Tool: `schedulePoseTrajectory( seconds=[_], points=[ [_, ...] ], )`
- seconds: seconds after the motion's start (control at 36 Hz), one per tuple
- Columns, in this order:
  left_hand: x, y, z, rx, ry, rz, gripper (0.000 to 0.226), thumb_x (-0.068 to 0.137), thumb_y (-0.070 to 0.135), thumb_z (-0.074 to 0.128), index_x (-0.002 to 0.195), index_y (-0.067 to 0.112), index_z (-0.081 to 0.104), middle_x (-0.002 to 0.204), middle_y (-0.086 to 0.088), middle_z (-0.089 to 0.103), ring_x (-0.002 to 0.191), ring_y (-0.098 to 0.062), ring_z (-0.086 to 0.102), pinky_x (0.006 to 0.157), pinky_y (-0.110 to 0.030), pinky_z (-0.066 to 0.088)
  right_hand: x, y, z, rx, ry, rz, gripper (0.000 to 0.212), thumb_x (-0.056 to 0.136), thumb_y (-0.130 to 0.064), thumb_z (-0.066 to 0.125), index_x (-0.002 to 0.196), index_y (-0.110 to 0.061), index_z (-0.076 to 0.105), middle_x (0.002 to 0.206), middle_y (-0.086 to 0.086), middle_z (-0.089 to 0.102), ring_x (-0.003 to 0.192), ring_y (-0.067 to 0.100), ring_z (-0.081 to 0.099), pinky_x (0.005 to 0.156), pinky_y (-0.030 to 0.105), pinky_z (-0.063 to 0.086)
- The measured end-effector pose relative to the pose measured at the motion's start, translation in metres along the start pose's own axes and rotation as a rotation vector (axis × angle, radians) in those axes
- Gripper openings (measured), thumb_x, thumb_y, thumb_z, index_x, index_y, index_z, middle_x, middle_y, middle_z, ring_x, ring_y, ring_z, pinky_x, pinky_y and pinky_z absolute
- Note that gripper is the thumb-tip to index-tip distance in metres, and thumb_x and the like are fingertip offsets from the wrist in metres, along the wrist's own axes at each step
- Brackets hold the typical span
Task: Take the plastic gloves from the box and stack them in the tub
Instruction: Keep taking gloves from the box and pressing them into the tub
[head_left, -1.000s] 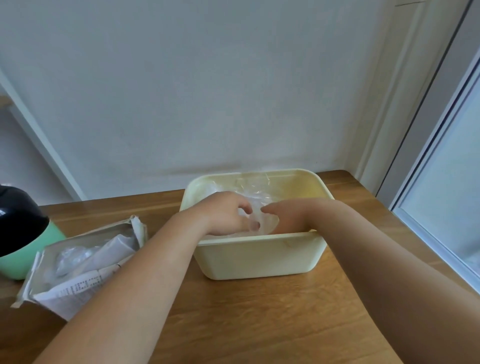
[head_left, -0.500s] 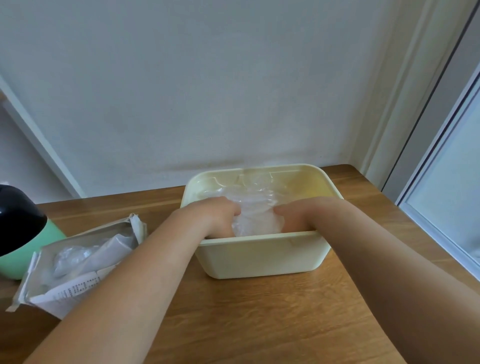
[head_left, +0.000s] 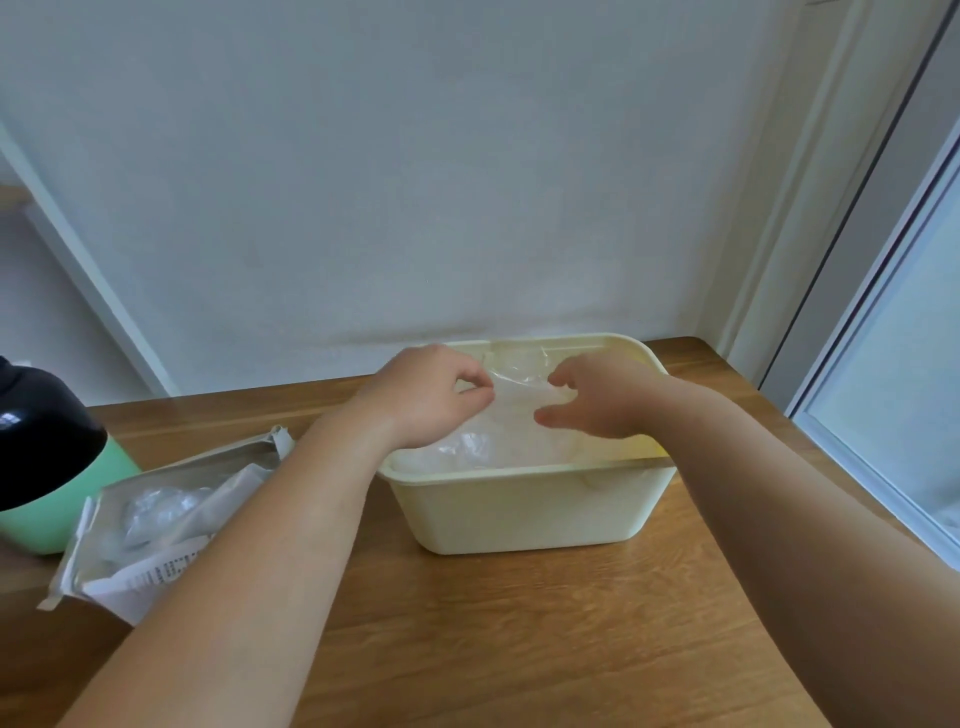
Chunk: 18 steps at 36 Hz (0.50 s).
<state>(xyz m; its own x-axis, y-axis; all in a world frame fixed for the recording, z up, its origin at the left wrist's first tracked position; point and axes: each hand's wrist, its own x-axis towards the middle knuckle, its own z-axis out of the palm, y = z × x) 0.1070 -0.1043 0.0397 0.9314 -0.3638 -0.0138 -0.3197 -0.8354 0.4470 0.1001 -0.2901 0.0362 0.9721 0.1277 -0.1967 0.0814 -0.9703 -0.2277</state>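
Over the cream tub (head_left: 524, 506) on tabletop (head_left: 493, 634): left hand (head_left: 423, 397) fingers curled, pinching clear plastic glove (head_left: 511, 400); right hand (head_left: 597, 395) fingers loosely spread, tips at film. Glove v. light, limp, slippery, clingy; best held at edges. More gloves in torn box (head_left: 156, 514), left.

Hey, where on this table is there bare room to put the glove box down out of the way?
Bare wood lies in front of the tub, between the two forearms, and right of it toward the window. The left is crowded: box against green container. Both hands fill the tub's opening.
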Motion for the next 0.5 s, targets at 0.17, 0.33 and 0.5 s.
schedulePoseTrajectory(
  seconds=[0.17,0.33,0.5],
  points=[
    [-0.020,-0.012,-0.008,-0.151,0.198,0.034,0.016,0.095,0.032,0.056,0.100,0.033,0.072,0.093,0.025,0.064,0.068,0.014,0.053,0.060,-0.005,0.034,-0.010,-0.025,-0.005,0.131,0.192,-0.093,0.045,0.094,-0.039,0.051,0.134,-0.019,0.050,0.134,-0.006,0.054,0.121,0.015,0.050,0.086,0.020,0.033],
    [-0.065,-0.044,-0.021,-0.325,0.467,-0.083,0.015,0.094,0.026,0.059,0.101,0.029,0.072,0.081,0.021,0.065,0.059,0.011,0.054,0.054,-0.001,0.037,-0.015,-0.078,0.001,0.350,0.311,-0.268,0.031,0.092,-0.030,0.055,0.120,-0.017,0.061,0.113,-0.004,0.064,0.101,0.012,0.057,0.078,0.018,0.037],
    [-0.118,-0.087,-0.045,-0.197,0.358,-0.248,0.025,0.098,0.029,0.052,0.119,0.029,0.064,0.109,0.017,0.064,0.093,0.007,0.057,0.071,-0.004,0.037,-0.015,-0.138,0.021,0.519,0.330,-0.465,0.024,0.092,-0.020,0.055,0.112,-0.013,0.066,0.103,-0.003,0.068,0.094,0.010,0.060,0.081,0.015,0.041]
  ],
)
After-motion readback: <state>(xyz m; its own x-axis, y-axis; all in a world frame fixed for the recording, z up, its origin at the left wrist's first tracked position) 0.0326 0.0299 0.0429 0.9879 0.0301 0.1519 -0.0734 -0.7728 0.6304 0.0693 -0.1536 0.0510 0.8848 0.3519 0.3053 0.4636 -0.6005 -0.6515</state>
